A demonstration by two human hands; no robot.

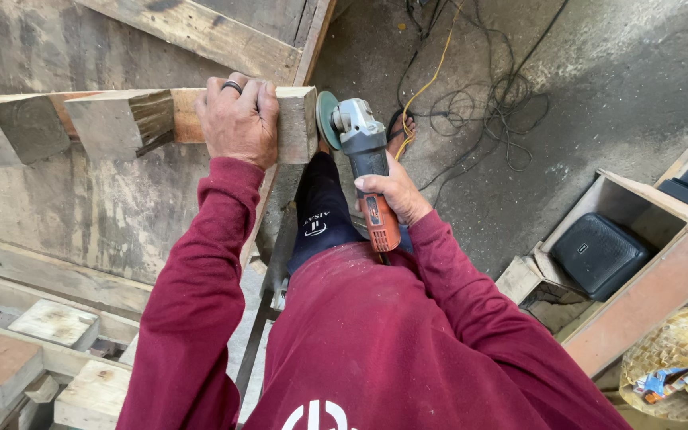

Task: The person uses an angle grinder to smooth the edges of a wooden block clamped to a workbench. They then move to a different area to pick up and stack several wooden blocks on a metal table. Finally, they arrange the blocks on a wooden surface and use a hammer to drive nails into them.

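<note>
Left hand (238, 119) clamped over beam (141, 119) near its right end, fingers wrapped across the top. Right hand (396, 193) closed around grinder (364, 155) handle, disc just beside the beam's end face. Cables (471, 103) on floor beyond.

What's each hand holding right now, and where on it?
Left hand grips the wooden beam near its end, fingers over the top. Right hand holds the angle grinder by its orange handle.

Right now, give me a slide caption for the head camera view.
Left hand steadies a wooden plank while right hand holds an angle grinder at its end.
</note>
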